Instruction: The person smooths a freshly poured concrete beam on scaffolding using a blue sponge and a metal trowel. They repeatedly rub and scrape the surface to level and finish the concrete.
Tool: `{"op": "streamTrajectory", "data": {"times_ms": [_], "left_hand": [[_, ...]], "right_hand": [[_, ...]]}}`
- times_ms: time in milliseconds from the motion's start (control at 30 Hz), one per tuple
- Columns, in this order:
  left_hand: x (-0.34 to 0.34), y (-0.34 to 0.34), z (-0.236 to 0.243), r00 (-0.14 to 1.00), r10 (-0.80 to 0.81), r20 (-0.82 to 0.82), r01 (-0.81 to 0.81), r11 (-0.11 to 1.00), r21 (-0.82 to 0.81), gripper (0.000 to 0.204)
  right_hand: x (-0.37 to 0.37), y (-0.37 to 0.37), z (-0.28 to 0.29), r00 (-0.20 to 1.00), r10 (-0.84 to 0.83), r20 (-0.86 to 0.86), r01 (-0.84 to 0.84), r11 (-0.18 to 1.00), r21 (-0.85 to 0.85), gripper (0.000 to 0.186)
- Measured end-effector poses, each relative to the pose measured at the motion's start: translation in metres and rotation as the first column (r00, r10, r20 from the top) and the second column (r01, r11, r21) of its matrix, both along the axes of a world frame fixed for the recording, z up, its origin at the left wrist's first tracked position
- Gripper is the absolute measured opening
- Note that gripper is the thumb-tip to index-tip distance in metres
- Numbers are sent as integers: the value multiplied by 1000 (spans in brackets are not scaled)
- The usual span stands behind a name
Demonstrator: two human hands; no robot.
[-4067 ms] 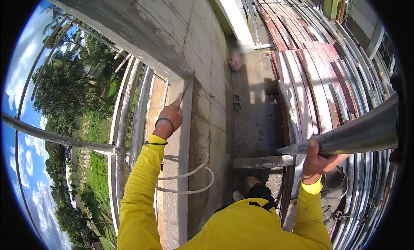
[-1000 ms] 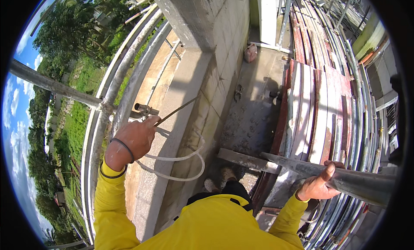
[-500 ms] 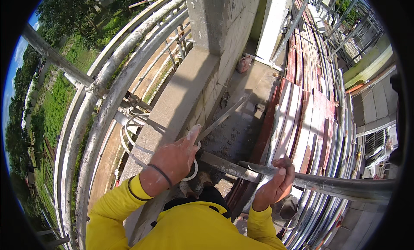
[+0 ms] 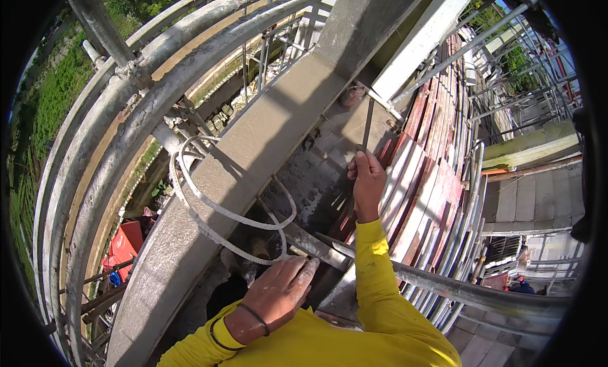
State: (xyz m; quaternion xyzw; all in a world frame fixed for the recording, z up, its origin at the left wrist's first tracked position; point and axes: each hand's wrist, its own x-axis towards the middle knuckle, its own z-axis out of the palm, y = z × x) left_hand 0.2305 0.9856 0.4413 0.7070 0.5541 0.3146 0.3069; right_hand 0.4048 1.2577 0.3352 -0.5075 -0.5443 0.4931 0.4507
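My right hand [image 4: 367, 183] is raised and closed around the lower end of a thin, dark flat strip [image 4: 368, 123], which points away over the walkway floor. I cannot make out what the strip is made of. Low in front of my body is my left hand [image 4: 278, 297], its fingers curled together and dusted with pale grey. Whether anything lies inside that hand is hidden. A looped white rope [image 4: 221, 210] hangs over the wall ledge, and its lower bend passes just beyond my left fingers.
A smooth concrete ledge [image 4: 253, 145] runs along the left, with scaffold pipes [image 4: 152, 104] outside it. On the right lie stacked reddish planks [image 4: 424, 177]. A metal pipe [image 4: 468, 288] crosses near my right forearm. A reddish bag [image 4: 352, 96] sits at the far end.
My right hand has moved up and forward, away from the pipe, and now holds the strip outstretched. My left hand has dropped back toward my body. The view has shifted.
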Motion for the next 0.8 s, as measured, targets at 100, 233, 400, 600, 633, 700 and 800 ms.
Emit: {"op": "streamTrajectory", "data": {"times_ms": [100,233,400,600,633,700,800], "left_hand": [[0,-20,16,981,-117,151,121,993,-16,53],[-22,-33,19,981,-79,178,122,961,-247,49],[-51,-92,4,992,126,-16,-114,822,-558,43],[-62,-151,-28,925,380,13,-307,766,-565,41],[-61,-157,-29,905,424,29,-332,747,-576,41],[-60,-169,-39,874,485,37,-373,717,-588,40],[-57,-169,-39,832,551,59,-409,683,-605,39]], "right_hand": [[3,80,-34,901,-119,417,3,964,268,38],[-15,128,-51,895,-25,446,-116,950,288,41],[-37,121,-41,702,-10,712,-382,838,388,40],[-28,163,-53,676,11,737,-391,853,345,41],[-23,176,-58,674,-4,739,-382,855,352,41],[-14,204,-65,640,-32,767,-417,825,382,39],[-2,245,-58,597,-6,803,-469,809,355,37]]}}
